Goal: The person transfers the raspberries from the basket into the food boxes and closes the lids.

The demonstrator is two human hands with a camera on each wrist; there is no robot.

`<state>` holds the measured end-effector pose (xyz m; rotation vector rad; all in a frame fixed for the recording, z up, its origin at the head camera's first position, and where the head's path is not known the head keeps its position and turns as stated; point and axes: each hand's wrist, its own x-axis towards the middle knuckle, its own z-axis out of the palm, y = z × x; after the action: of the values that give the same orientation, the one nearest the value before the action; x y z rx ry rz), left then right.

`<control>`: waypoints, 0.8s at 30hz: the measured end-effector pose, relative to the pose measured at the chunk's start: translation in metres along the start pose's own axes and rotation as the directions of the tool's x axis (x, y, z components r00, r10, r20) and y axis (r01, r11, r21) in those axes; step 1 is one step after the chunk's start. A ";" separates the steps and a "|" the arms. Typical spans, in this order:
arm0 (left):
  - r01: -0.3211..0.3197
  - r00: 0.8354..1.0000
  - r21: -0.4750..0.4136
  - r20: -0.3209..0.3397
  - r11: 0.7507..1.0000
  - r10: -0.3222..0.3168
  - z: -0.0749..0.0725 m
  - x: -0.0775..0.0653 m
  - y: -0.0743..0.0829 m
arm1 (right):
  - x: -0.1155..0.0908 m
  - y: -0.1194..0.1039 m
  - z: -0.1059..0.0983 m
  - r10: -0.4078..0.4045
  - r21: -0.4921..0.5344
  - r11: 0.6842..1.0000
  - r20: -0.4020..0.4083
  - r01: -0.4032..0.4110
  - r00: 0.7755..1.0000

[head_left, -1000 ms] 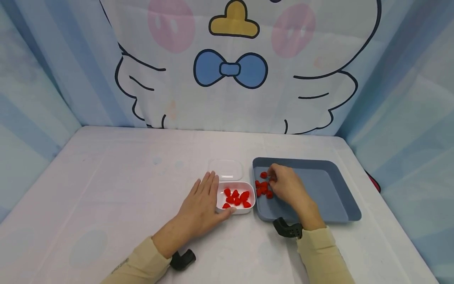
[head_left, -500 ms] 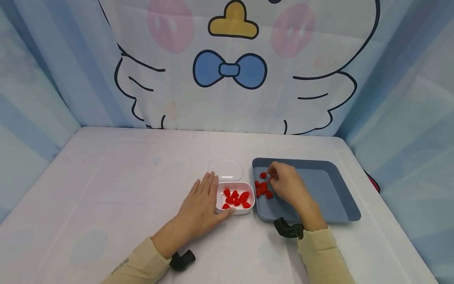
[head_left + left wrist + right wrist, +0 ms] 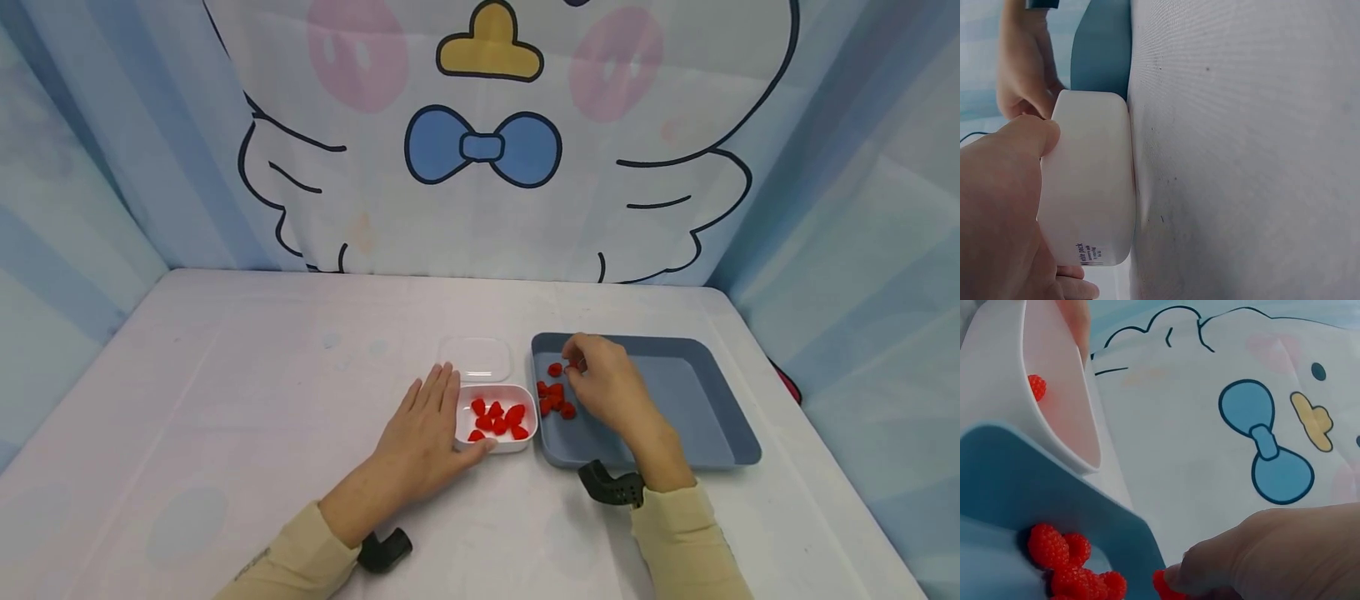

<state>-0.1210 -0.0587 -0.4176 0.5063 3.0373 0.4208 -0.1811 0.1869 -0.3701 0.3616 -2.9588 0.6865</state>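
A small white box (image 3: 510,447) holds several red raspberries (image 3: 499,426). My left hand (image 3: 423,435) steadies it, with straight fingers along its left side and the thumb at the near rim. In the left wrist view, the thumb lies on the edge of the box (image 3: 1088,181). To the right, a blue-grey tray (image 3: 675,408) has more raspberries (image 3: 557,390) clustered near its left wall. Over the tray's back left part, my right hand (image 3: 611,387) pinches a raspberry (image 3: 1161,585) between thumb and fingers; the fingertips are partly hidden.
Behind the box lies a clear plastic lid (image 3: 476,360) on the white tablecloth (image 3: 247,392). The tray's left wall stands right beside the box. A curtain with a cartoon print (image 3: 480,217) rises at the table's back edge. Each wrist wears a black band.
My right hand has shifted slightly toward the back of the tray, with a raspberry at its fingertips. My left hand and the box stay in place.
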 end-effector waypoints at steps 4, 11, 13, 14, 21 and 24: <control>0.003 1.000 -0.009 -0.004 1.000 -0.003 -0.001 0.000 0.000 | -0.001 -0.005 -0.002 -0.009 0.007 1.000 -0.002 0.009 1.000; 0.004 1.000 -0.015 -0.003 1.000 -0.004 0.000 -0.001 -0.001 | -0.003 -0.009 -0.004 -0.030 0.007 1.000 -0.008 0.030 1.000; 0.003 1.000 -0.019 -0.002 1.000 -0.003 0.000 -0.001 -0.001 | -0.003 -0.010 -0.004 -0.038 0.007 0.999 -0.007 0.038 0.999; 0.002 1.000 -0.020 -0.002 1.000 -0.002 0.000 -0.001 -0.001 | -0.004 -0.011 -0.003 -0.042 0.008 0.999 -0.006 0.042 0.999; 0.004 1.000 -0.020 -0.001 1.000 -0.004 -0.001 -0.001 -0.001 | -0.004 -0.016 -0.001 -0.114 0.003 0.993 -0.033 0.114 0.993; 0.002 1.000 -0.014 -0.002 1.000 -0.002 0.000 -0.001 -0.001 | -0.004 -0.018 0.000 -0.125 -0.003 0.992 -0.040 0.125 0.991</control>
<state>-0.1203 -0.0603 -0.4178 0.5027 3.0346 0.4424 -0.1727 0.1724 -0.3632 0.5215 -2.8695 0.6692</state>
